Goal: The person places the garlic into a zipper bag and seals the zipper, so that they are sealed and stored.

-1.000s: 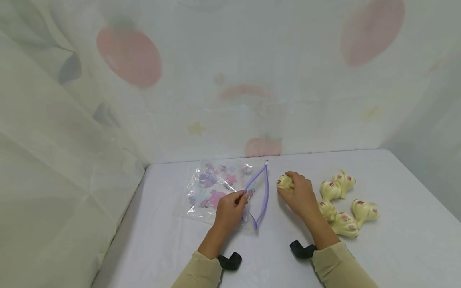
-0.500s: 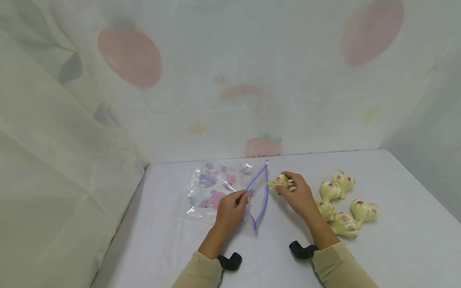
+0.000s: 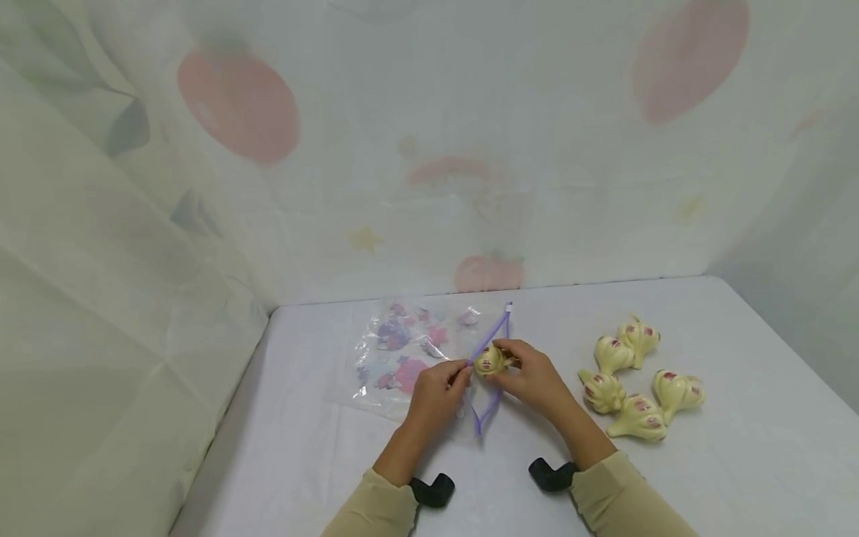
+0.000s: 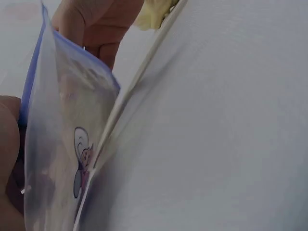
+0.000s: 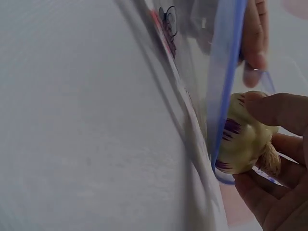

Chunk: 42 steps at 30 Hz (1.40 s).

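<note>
A clear zip bag [image 3: 382, 365] with pink and purple cartoon prints lies flat, its purple-edged mouth gaping toward the right. My left hand [image 3: 432, 399] pinches the upper rim of that mouth between thumb and fingers. In my right hand [image 3: 537, 379] is a pale yellow garlic bulb [image 3: 488, 360] with purple streaks, gripped by thumb and fingertips. The right wrist view shows the garlic bulb [image 5: 240, 139] in the bag's mouth beside the blue-purple zip edge [image 5: 226, 82], stringy root end toward my palm. In the left wrist view the bag [image 4: 43, 163] stands open, and my left hand [image 4: 7, 149] is partly cut off.
Several more garlic bulbs [image 3: 637, 418] lie grouped on the white table [image 3: 758, 447] at the right. Black wrist mounts [image 3: 432, 490] sit by both cuffs. A printed fabric curtain [image 3: 570, 186] rises behind the table, with another hanging at the left.
My right hand has carried the garlic bulb leftward and slightly nearer, from beside the bag into its mouth. My left hand and the bag's rim have shifted slightly right.
</note>
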Each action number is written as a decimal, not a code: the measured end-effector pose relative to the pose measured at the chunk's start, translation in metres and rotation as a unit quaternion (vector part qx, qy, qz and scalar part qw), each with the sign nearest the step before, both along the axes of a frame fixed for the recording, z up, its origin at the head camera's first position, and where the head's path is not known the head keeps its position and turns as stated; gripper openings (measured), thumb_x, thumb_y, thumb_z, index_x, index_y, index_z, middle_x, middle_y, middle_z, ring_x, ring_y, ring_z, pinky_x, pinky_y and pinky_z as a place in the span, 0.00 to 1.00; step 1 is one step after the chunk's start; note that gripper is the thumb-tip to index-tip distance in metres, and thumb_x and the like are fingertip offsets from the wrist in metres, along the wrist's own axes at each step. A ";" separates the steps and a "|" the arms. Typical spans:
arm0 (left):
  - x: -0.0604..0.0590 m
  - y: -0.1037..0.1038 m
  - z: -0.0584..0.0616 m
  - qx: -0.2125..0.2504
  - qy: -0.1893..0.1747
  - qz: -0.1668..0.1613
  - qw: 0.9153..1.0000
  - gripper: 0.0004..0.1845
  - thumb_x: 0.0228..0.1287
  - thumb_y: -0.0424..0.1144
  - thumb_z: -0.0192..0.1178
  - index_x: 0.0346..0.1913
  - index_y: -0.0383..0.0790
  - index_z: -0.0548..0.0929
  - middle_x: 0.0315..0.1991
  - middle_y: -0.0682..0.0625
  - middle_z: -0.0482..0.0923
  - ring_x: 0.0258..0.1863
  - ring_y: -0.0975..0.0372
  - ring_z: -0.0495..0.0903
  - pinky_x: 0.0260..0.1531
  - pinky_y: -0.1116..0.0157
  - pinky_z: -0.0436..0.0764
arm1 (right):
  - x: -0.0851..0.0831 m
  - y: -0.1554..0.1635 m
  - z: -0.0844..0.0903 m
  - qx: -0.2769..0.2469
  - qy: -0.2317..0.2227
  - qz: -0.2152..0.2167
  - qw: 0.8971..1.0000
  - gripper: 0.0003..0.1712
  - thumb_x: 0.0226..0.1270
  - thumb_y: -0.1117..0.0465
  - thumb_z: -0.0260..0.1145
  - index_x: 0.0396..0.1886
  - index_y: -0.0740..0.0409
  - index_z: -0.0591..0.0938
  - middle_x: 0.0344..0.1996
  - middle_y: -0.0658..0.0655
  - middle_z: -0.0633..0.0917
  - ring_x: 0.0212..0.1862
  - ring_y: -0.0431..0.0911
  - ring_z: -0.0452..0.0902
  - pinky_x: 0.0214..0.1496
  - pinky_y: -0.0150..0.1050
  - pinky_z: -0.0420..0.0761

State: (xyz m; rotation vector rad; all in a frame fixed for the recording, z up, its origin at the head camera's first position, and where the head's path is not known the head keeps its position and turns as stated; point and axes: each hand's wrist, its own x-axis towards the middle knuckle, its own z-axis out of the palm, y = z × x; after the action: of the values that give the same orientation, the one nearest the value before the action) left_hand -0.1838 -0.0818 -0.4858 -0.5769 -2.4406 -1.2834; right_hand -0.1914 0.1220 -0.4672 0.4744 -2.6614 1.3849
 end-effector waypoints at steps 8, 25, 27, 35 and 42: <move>0.002 0.005 0.002 0.057 -0.046 -0.010 0.997 0.09 0.64 0.41 0.67 0.40 0.38 0.89 0.26 0.54 0.87 0.24 0.70 0.81 0.24 0.72 0.79 | -0.003 -0.001 -0.002 0.009 -0.041 -0.038 0.998 0.33 0.53 0.54 0.78 0.59 0.56 0.79 0.55 0.59 0.83 0.49 0.54 0.84 0.51 0.48 0.83; 0.004 0.011 -0.006 0.149 -0.104 -0.026 0.983 0.11 0.65 0.46 0.66 0.36 0.42 0.90 0.24 0.53 0.85 0.22 0.70 0.77 0.23 0.72 0.77 | -0.020 -0.021 -0.002 0.008 -0.088 -0.121 0.989 0.23 0.50 0.53 0.73 0.46 0.60 0.86 0.45 0.60 0.88 0.44 0.52 0.83 0.46 0.46 0.81; 0.005 0.012 -0.006 0.151 -0.106 -0.028 0.983 0.11 0.65 0.46 0.65 0.36 0.41 0.90 0.24 0.52 0.85 0.22 0.70 0.77 0.23 0.72 0.77 | -0.022 -0.024 -0.002 -0.003 -0.098 -0.129 0.987 0.22 0.48 0.55 0.71 0.45 0.59 0.87 0.43 0.59 0.88 0.43 0.52 0.84 0.46 0.46 0.82; 0.004 0.009 -0.002 0.150 -0.119 -0.014 0.981 0.15 0.66 0.47 0.65 0.37 0.36 0.89 0.25 0.50 0.85 0.22 0.68 0.77 0.22 0.72 0.76 | -0.017 -0.014 0.005 -0.018 -0.132 -0.113 0.985 0.29 0.54 0.50 0.75 0.55 0.59 0.83 0.40 0.57 0.89 0.39 0.46 0.86 0.41 0.40 0.82; 0.000 0.005 -0.005 0.145 -0.111 0.004 0.983 0.11 0.65 0.43 0.66 0.37 0.38 0.89 0.25 0.49 0.85 0.21 0.69 0.76 0.21 0.74 0.74 | -0.006 0.026 0.031 0.033 -0.073 -0.106 0.991 0.28 0.64 0.50 0.70 0.60 0.58 0.80 0.53 0.59 0.85 0.47 0.51 0.83 0.40 0.41 0.81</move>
State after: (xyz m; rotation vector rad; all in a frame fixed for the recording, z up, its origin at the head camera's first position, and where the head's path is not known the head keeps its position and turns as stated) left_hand -0.1835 -0.0769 -0.4910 -0.3603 -2.3546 -1.7422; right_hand -0.1974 0.1480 -0.4361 0.0925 -2.7816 1.3195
